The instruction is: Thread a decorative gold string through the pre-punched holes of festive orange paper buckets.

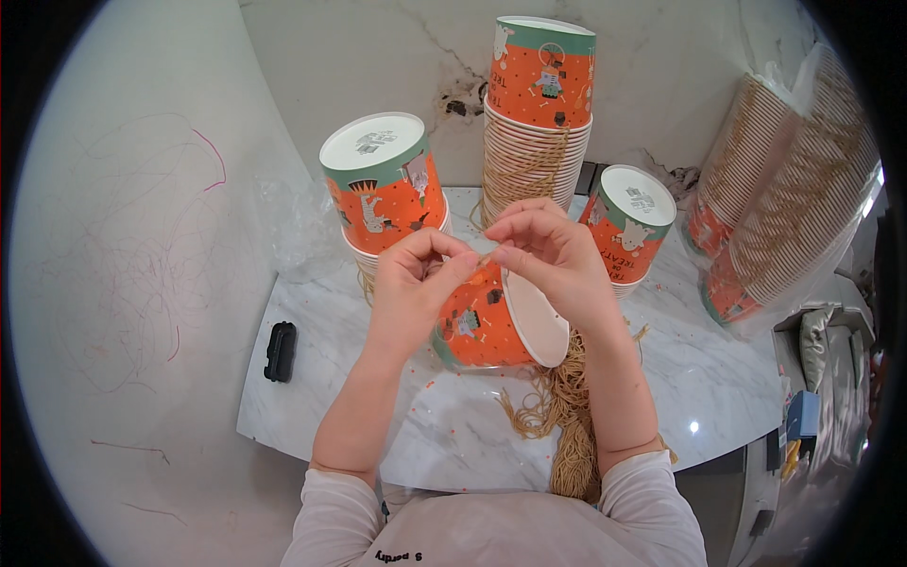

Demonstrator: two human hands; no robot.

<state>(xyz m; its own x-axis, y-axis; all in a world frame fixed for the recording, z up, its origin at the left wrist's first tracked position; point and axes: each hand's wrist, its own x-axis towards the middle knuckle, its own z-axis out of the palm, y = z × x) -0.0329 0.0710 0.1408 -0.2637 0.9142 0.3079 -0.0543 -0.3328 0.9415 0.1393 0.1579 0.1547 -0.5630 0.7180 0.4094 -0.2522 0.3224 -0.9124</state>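
Both hands meet over an orange and green paper bucket (479, 326), which lies on its side with its white open end toward the right. My left hand (420, 283) is closed, thumb and forefinger pinched at the bucket's upper edge. Opposite it, my right hand (553, 260) pinches at the same spot, its other fingers curled. A small bit of something tan or orange shows between the fingertips; I cannot make out what it is. A bundle of tan cords (574, 416) lies beside the bucket, under my right forearm, and trails over the table's front edge.
Upside-down stacks of such buckets stand behind: a left stack (383, 184), a tall middle stack (539, 94) with cords hanging, and a right stack (628, 227). Bagged bucket stacks (794, 189) lean at far right. A black plastic piece (281, 352) lies left on the marble table (331, 416).
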